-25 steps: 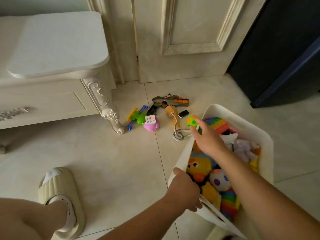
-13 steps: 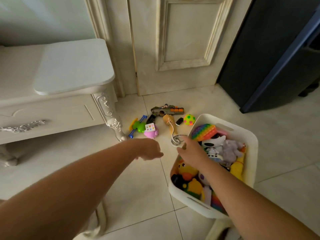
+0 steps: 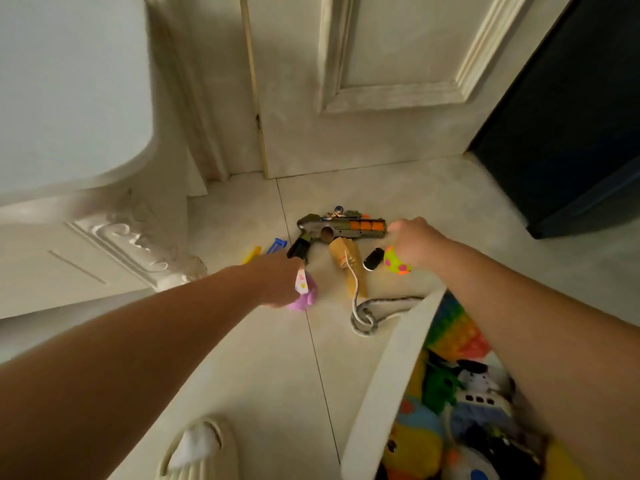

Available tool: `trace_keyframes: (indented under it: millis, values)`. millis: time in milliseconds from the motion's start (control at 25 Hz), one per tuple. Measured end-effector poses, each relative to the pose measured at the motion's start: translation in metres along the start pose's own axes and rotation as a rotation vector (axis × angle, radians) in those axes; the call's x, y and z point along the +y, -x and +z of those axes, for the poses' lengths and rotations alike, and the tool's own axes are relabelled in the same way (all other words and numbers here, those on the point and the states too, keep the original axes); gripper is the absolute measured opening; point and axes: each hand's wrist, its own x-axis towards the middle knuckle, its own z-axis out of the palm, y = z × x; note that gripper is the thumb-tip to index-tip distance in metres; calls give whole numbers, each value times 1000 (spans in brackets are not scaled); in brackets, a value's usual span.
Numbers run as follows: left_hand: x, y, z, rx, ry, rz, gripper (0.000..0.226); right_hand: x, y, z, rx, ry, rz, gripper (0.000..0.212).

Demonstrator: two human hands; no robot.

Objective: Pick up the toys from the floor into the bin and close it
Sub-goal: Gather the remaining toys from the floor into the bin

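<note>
Several toys lie on the tiled floor by the door. My left hand point(image 3: 277, 284) is closed around a pink toy point(image 3: 306, 297) with a sticker card. Behind it, a blue and yellow toy point(image 3: 275, 244) is partly hidden. A green toy gun point(image 3: 341, 226) with orange rounds lies furthest back. A tan toy point(image 3: 346, 268) and a small black piece point(image 3: 373, 258) lie in front of it. My right hand point(image 3: 414, 242) hovers over a yellow-green spotted ball point(image 3: 394, 262), fingertips at the gun's muzzle. The white bin point(image 3: 381, 375), full of toys, stands at lower right.
A grey cord point(image 3: 363, 317) loops on the floor against the bin's rim. A white carved cabinet point(image 3: 114, 237) fills the left. A cream door point(image 3: 381, 81) is behind the toys and dark furniture point(image 3: 571, 133) at right. My slippered foot point(image 3: 194, 448) is near the bottom edge.
I have leaned in closer to the toys. My left hand reached forward onto the pink toy. My right hand left the bin's rim and moved out over the spotted ball.
</note>
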Motion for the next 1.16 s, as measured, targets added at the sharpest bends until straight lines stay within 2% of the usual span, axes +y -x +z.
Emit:
trace_keyframes:
  millis: [80, 160, 240, 400, 520, 560, 640, 720, 760, 800, 920, 960, 1080, 1160]
  values:
    - [-3, -47, 14, 78, 77, -63, 48, 8, -47, 1, -159, 176, 36, 50]
    - [4, -83, 24, 138, 144, -39, 59, 8, -78, 9, -302, 375, 10, 46]
    - [14, -111, 34, 144, 189, 24, 65, 6, -97, 20, -369, 454, -10, 43]
    - [30, -153, 49, 127, 171, 94, 68, 8, -116, 56, -359, 455, 44, 34]
    - [32, -171, 56, 58, 312, 14, 70, 12, -118, 76, -267, 445, 145, 34]
    - [32, -175, 58, 59, 396, -11, 67, 11, -120, 80, -237, 386, 171, 34]
    - [34, -182, 60, 178, 573, -85, 57, 8, -124, 77, -175, 80, 262, 39]
    - [39, -187, 59, 390, 776, -282, 45, 2, -128, 71, -155, -316, 291, 26]
    - [42, -188, 60, 462, 836, -372, 40, -1, -128, 70, -175, -447, 285, 19]
    - [44, -190, 61, 475, 862, -428, 38, -3, -128, 72, -209, -527, 270, 21]
    - [47, -198, 63, 250, 1018, -525, 47, -11, -128, 81, -295, -433, 183, 61]
    - [48, -201, 63, 169, 1093, -557, 45, -13, -128, 83, -331, -433, 188, 64]
    - [43, -206, 62, 7, 1299, -617, 27, -12, -123, 84, -525, -605, 229, 43]
    - [38, -203, 62, -40, 1336, -614, 19, -10, -120, 87, -660, -750, 326, 47]
